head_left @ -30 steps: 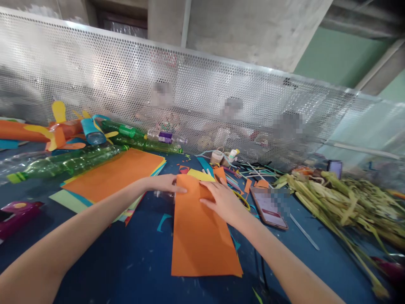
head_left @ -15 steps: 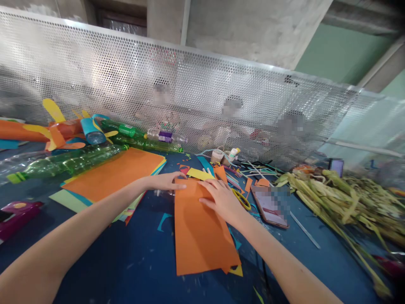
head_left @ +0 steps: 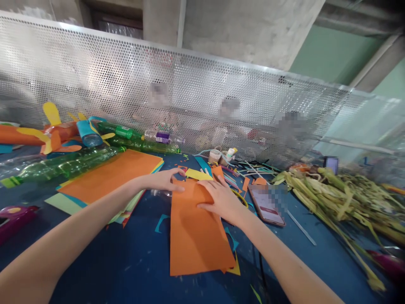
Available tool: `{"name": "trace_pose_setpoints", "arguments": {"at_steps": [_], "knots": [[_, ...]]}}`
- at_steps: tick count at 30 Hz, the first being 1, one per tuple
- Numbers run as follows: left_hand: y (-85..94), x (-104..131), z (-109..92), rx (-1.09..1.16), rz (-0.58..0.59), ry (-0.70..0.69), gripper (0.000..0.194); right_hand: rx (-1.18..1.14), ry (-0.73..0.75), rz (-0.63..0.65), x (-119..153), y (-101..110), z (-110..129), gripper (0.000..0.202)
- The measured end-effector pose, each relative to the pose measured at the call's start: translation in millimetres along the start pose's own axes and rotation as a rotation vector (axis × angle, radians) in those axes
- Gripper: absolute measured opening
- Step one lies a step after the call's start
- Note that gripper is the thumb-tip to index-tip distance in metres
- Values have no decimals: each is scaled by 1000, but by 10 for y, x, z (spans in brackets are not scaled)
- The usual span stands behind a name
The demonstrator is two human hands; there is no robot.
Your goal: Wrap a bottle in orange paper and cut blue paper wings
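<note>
Okay, touching orange sheet (head_left: 198,245) near far edge with left hand (head_left: 160,180) and right hand (head_left: 224,199), can't tell either grip open or closed, near phone (head_left: 268,210) on blue surface (head_left: 110,270)

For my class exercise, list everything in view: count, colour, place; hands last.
Orange top sheet: one, orange, centre.
Paper stack: one, orange on top, left.
Green bottles: several, green, left and back.
Clear bottles: at least two, back and left.
Papered bottles: several, orange and blue, far left.
Magenta objects: two, magenta, side edges.
Phone: one, pale screen, right.
Cup: one, pale, back.
Small bottle: one, white, back.
Thin sticks: many, mostly pale, right.
Paper scraps: many, mixed colours, centre.
Husks: one heap, yellow-green, right.
Table: one, blue, below.
Perforated screen: one, silver, behind.
People: three, blurred, beyond it.
Left hand: one, sheet's upper left.
Right hand: one, sheet's upper right.
</note>
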State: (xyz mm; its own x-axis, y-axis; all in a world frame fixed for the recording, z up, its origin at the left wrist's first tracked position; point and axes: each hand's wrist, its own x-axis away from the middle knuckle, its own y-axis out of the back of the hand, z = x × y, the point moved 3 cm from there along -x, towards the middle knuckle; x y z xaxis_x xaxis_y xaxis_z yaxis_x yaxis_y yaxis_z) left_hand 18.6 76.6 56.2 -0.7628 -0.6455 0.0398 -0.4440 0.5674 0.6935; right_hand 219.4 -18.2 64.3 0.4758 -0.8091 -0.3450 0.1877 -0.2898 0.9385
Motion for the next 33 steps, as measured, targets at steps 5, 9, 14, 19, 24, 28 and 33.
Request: {"name": "trace_pose_setpoints", "arguments": {"at_steps": [5,9,14,19,24,28,33], "knots": [[-10,20,-71,-7,30,-19,64,10,-10,25,-5,-74,25,66],[-10,24,-91,0,35,-9,67,2,-8,2,-6,-122,10,67],[246,138,-173,369,80,-26,69,-223,-44,-61,-1,22,-76,63],[450,235,-347,930,-49,-132,87,-1196,-324,-90,26,21,-129,54],[35,192,-563,953,70,-155,72,-1589,-524,-1,37,-104,46,56],[-237,118,-626,1095,137,-246,59,-1635,-605,12,31,-60,147,54],[-309,43,-597,1304,87,-306,57,-1883,-586,104,26,-64,164,45]]}}
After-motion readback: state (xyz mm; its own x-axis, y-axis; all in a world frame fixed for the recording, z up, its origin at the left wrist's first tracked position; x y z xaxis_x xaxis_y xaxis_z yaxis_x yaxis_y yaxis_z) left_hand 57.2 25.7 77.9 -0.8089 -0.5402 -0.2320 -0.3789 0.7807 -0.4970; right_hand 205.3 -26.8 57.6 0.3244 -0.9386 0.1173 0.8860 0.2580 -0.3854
